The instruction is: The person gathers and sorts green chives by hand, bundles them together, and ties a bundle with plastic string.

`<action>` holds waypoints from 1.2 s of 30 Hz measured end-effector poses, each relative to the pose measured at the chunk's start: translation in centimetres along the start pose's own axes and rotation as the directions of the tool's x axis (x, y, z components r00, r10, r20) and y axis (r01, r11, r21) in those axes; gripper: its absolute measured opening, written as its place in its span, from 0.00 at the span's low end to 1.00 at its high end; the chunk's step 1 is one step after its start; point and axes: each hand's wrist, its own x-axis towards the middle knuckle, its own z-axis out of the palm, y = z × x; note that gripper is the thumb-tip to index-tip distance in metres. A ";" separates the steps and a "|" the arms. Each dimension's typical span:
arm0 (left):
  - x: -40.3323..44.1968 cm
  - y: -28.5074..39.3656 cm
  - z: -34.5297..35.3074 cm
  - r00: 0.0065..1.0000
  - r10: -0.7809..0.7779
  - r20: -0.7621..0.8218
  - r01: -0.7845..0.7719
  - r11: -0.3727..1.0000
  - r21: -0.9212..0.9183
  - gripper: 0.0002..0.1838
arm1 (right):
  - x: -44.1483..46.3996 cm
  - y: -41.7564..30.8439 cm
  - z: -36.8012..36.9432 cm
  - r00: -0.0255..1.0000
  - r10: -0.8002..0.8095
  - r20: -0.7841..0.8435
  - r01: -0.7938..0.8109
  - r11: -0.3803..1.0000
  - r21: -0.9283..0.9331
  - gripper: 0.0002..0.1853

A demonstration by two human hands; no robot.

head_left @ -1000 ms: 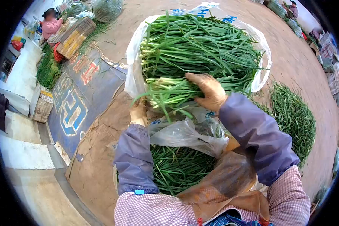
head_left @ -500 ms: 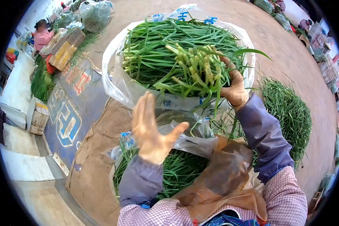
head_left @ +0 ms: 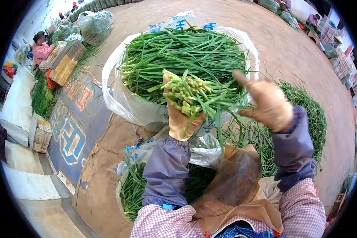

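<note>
Gloved, my left hand [head_left: 182,119] is wrapped round the near side of a bundle of green stalks [head_left: 194,94], whose pale cut ends point up toward me. To the right, my right hand [head_left: 267,101], also gloved, has its fingers and thumb spread beside the bundle's leaves and holds nothing. Behind the bundle, a white plastic bag [head_left: 113,93] with blue print stands wide open, filled with long green leaves [head_left: 182,51] laid sideways. Below my forearms, a second bag [head_left: 125,186] of green leaves shows in part.
A loose heap of greens [head_left: 305,115] lies on the floor at the right. Blue printed sheeting [head_left: 69,127] and brown cloth [head_left: 99,162] cover the floor at the left. A person in pink [head_left: 41,51] sits beside a crate [head_left: 67,63]. Wrapped bundles [head_left: 95,27] stand farther back.
The bundle has passed from my right hand to my left hand, its cut ends staying toward me. My right hand has opened and moved right. The view has shifted slightly.
</note>
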 end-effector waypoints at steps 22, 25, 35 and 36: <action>0.8 -1.6 6.1 0.911 -0.297 0.285 -0.029 0.646 0.763 0.50 | 3.6 1.4 8.8 0.777 -0.029 -0.629 0.626 -0.070 0.776 0.23; 1.0 0.7 5.1 0.863 -0.410 0.295 -0.088 0.454 0.887 0.64 | 2.5 4.5 7.0 0.746 0.215 -0.630 0.645 0.001 0.764 0.22; -2.2 -4.5 -1.1 0.742 -0.648 0.175 -0.050 0.206 0.977 0.50 | -18.0 27.8 0.0 0.439 0.683 -0.584 0.711 0.133 0.690 0.14; -1.4 -1.7 0.0 0.696 -0.706 0.135 0.122 0.302 0.946 0.49 | -19.5 28.3 0.1 0.353 0.723 -0.594 0.728 0.186 0.660 0.14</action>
